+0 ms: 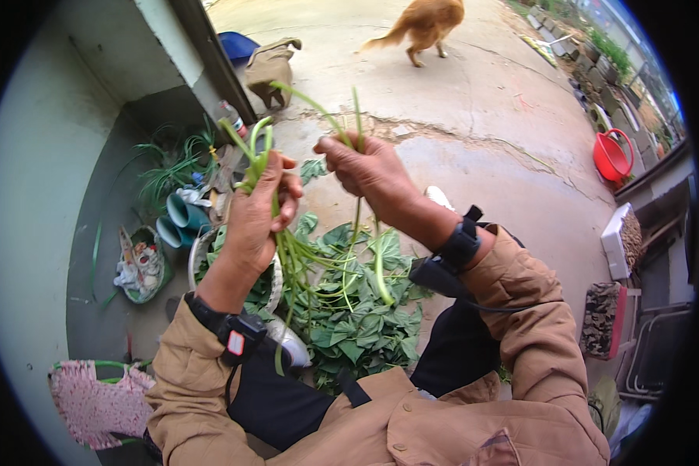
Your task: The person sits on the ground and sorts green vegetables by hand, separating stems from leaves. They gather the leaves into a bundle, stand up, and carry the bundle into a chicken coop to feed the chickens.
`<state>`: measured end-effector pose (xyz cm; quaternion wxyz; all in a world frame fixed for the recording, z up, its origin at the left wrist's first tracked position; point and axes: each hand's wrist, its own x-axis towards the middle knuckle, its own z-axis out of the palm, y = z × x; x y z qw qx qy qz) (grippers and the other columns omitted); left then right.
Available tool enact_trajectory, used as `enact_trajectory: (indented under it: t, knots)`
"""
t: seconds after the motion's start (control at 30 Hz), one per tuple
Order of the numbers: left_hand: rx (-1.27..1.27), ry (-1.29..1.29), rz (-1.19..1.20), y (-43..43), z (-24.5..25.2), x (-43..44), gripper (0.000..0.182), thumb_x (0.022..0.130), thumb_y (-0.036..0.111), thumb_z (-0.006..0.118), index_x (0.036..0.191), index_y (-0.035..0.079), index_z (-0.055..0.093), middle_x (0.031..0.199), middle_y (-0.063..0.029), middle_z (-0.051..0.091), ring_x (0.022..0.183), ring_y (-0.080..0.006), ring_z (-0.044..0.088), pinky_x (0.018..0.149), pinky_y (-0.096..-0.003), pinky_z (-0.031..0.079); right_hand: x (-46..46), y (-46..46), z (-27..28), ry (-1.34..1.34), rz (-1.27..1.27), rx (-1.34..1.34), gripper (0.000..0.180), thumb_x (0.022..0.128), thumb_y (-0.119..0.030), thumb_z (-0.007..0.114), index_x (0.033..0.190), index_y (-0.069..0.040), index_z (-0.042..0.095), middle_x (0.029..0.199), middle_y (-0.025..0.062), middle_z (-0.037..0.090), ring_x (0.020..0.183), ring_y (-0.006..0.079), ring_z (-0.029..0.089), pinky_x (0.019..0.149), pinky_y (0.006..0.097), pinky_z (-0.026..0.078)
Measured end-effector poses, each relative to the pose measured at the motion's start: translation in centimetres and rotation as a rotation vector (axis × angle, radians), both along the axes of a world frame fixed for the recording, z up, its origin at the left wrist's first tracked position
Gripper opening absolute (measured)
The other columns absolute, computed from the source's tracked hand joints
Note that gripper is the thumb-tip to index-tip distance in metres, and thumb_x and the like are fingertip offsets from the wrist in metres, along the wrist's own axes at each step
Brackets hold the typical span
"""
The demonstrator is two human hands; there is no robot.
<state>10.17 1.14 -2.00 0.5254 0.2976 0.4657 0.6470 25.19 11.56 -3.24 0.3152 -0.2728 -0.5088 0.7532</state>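
My left hand [265,207] is closed around a bunch of long green leaf stems [288,256] that hang down below it. To its right, at about the same height, my right hand [373,175] pinches a few green stems [356,218], which stick out above and below the fingers. The two hands are apart. Beneath them a heap of green leaves [349,332] lies on the ground between my legs. A pale-rimmed basket [276,285] holding more leaves stands at the heap's left, partly behind my left forearm.
Teal rubber boots [177,221] and a small basket of scraps [163,279] stand left by the wall. A brown dog [422,29] is on the concrete ahead. A red plastic basket [611,154], a white foam box [616,244] and a camouflage-covered seat [600,320] are at the right.
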Motion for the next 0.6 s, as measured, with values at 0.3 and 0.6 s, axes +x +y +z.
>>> enact_trajectory:
  t: [0.3, 0.6]
  knots:
    - [-0.063, 0.127, -0.178, -0.5, 1.1, 0.3, 0.024, 0.097, 0.025, 0.054, 0.107, 0.004, 0.06, 0.077, -0.0007, 0.06, 0.06, -0.0025, 0.05, 0.042, -0.0148, 0.03, 0.5, 0.2, 1.1, -0.012, 0.192, 0.105, 0.029, 0.091, -0.026, 0.064, 0.109, -0.003, 0.066, 0.072, -0.0067, 0.056, 0.053, -0.0002, 0.034, 0.047, 0.0172, 0.025]
    - [-0.034, 0.03, -0.08, -0.6, 0.3, -0.7, 0.033, 0.099, 0.028, 0.05, 0.109, -0.003, 0.058, 0.093, -0.0136, 0.065, 0.084, -0.0196, 0.064, 0.074, -0.0301, 0.053, 0.7, 0.1, 1.2, -0.045, 0.112, 0.195, 0.022, 0.091, -0.025, 0.064, 0.099, -0.005, 0.067, 0.063, -0.0098, 0.045, 0.051, -0.0004, 0.034, 0.045, 0.0177, 0.024]
